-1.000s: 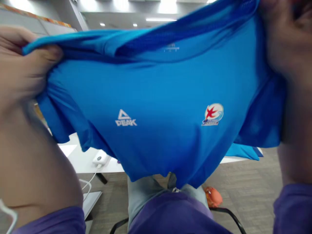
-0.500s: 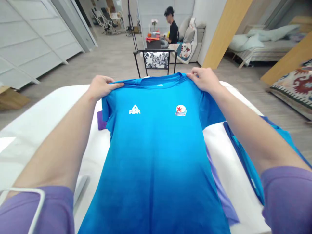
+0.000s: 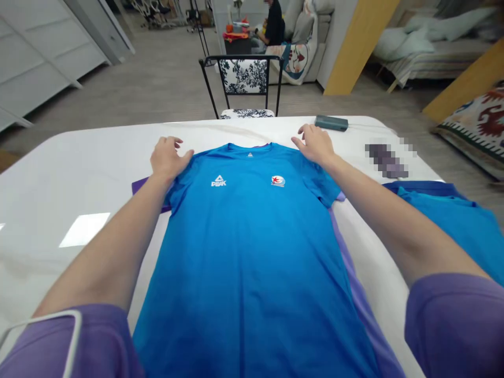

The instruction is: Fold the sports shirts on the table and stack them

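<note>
A blue T-shirt (image 3: 244,236) with a white PEAK logo and a round emblem lies spread face up on the white table (image 3: 98,157), its collar away from me. Beneath it, a purple garment (image 3: 350,268) shows along the right side and by the left sleeve. My left hand (image 3: 167,157) is at the shirt's left shoulder, fingers apart and holding nothing. Over by the right shoulder, my right hand (image 3: 314,143) has its fingers loosely spread, also free of the cloth.
Folded blue shirts (image 3: 452,215) lie on the table's right side. A dark grey-green case (image 3: 331,123) sits at the far edge, near a blurred-out object (image 3: 388,160). Beyond the table stands a black-framed chair (image 3: 242,76); a person (image 3: 273,23) sits farther back.
The T-shirt was held up by its shoulders; now it lies flat on the table. Both hands have let go and opened. The view has tipped downward.
</note>
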`<state>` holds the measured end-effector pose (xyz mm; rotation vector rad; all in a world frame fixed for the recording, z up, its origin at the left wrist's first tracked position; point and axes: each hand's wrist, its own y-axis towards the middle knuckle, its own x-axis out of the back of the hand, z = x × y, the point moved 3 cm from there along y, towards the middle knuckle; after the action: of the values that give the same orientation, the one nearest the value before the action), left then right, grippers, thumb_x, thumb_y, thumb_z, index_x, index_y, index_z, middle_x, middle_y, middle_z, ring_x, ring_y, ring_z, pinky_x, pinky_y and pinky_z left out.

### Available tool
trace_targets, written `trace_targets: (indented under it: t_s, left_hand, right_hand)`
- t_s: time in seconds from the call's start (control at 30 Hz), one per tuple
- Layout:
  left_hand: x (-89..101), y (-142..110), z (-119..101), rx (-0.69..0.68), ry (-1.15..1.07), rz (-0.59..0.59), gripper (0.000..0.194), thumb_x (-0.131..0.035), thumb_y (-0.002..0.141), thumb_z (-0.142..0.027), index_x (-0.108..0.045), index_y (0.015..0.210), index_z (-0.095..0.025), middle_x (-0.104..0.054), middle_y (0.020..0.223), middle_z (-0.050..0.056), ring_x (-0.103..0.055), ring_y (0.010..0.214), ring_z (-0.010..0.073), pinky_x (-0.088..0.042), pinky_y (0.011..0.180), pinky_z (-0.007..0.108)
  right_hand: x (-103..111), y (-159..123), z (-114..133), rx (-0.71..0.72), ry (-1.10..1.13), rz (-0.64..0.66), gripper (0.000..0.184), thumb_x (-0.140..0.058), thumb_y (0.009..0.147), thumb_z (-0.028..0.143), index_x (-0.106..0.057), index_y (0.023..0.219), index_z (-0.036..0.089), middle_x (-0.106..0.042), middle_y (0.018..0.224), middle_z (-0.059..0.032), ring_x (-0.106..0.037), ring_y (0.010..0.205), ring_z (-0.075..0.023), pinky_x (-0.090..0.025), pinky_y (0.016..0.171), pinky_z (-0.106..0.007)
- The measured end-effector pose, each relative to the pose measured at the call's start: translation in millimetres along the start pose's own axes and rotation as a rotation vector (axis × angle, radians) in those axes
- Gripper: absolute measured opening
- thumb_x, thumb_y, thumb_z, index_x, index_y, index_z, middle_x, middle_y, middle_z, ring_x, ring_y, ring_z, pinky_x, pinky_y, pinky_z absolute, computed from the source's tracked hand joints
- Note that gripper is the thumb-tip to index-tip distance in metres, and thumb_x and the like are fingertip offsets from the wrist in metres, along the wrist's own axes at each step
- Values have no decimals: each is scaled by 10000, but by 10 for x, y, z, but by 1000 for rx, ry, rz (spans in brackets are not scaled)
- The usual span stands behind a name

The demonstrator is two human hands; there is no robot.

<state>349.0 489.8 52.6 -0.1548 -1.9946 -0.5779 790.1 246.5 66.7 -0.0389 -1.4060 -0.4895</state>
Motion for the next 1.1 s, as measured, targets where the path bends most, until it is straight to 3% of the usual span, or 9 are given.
trace_targets:
  t_s: [0.1, 0.2, 0.3, 0.4, 0.53, 0.67, 0.83, 1.0, 1.1]
  left_hand:
    - [254, -464, -305, -98, 36, 16, 541, -646, 1036, -518, -634, 1470, -193, -642, 1459, 160, -613, 1270, 317, -465, 1164, 490]
    - [409, -1196, -737, -157, 74, 173, 646, -589, 1054, -604, -606, 1558, -200, -601, 1570, 209, -572, 1441, 401, -459, 1229, 553]
    - [494, -2087, -1162, -190, 122, 305, 849, -502, 1051, -763, -542, 1679, -192, -507, 1707, 283, -475, 1577, 536, -410, 1258, 742]
    - [531, -2913, -1501, -227, 153, 386, 990, -416, 1035, -867, -454, 1780, -217, -341, 1854, 270, -217, 1726, 597, -238, 1277, 918]
    - [502, -3725, -1812, -210, 173, 417, 1023, -253, 1071, -870, -359, 1837, -201, -231, 1918, 190, -90, 1786, 517, -182, 1312, 913]
    - [324, -4267, -1981, -275, 196, 470, 1007, -248, 1078, -866, -301, 1858, -232, -172, 1933, 158, -61, 1793, 501, -150, 1309, 918]
    - [208, -4447, -2012, -284, 210, 512, 1006, -334, 1077, -832, -262, 1866, -213, -150, 1930, 188, -34, 1784, 536, -65, 1272, 962]
    - [526, -4579, -2562, -336, -141, 413, 922, -525, 1072, -734, -458, 1766, -131, -470, 1770, 287, -415, 1665, 498, -293, 1346, 775]
    - [586, -4923, -3221, -287, -687, 604, 809, -584, 1073, -755, -583, 1653, -191, -643, 1603, 226, -630, 1491, 393, -531, 1239, 544]
  right_hand:
    - [490, -800, 191, 89, 5, 19, 621, -453, 1144, 631, -639, 1508, 165, -652, 1524, -270, -565, 1407, -494, -429, 1183, -666]
    - [771, -2064, 534, 223, 90, 127, 699, -505, 1121, 706, -640, 1563, 182, -636, 1578, -251, -588, 1439, -496, -470, 1193, -667]
    - [732, -3371, 874, 363, 194, 198, 853, -514, 1110, 783, -529, 1720, 186, -532, 1734, -227, -524, 1577, -456, -435, 1290, -638]
    - [601, -4187, 1013, 473, 184, 214, 939, -566, 1082, 819, -496, 1755, 167, -469, 1794, -222, -466, 1650, -424, -353, 1367, -626]
    - [935, -4399, 541, 369, 119, 56, 749, -537, 1154, 695, -538, 1710, 193, -563, 1726, -187, -527, 1596, -356, -390, 1339, -564]
    - [1628, -4468, -622, -134, -68, -105, 587, -515, 1183, 561, -597, 1592, 148, -640, 1571, -231, -627, 1424, -377, -498, 1167, -509]
    - [1886, -4850, -1683, -580, -219, 86, 516, -572, 1154, 546, -633, 1421, 109, -650, 1459, -260, -662, 1290, -378, -523, 1031, -443]
    - [1986, -5123, -1546, -417, -107, -135, 325, -469, 1184, 425, -688, 1248, 193, -704, 1295, -181, -675, 1205, -327, -524, 1031, -410]
    - [2217, -5437, -1058, -190, 153, -344, 265, -543, 1165, 455, -688, 1157, 233, -696, 1240, -144, -685, 1195, -318, -540, 1083, -449]
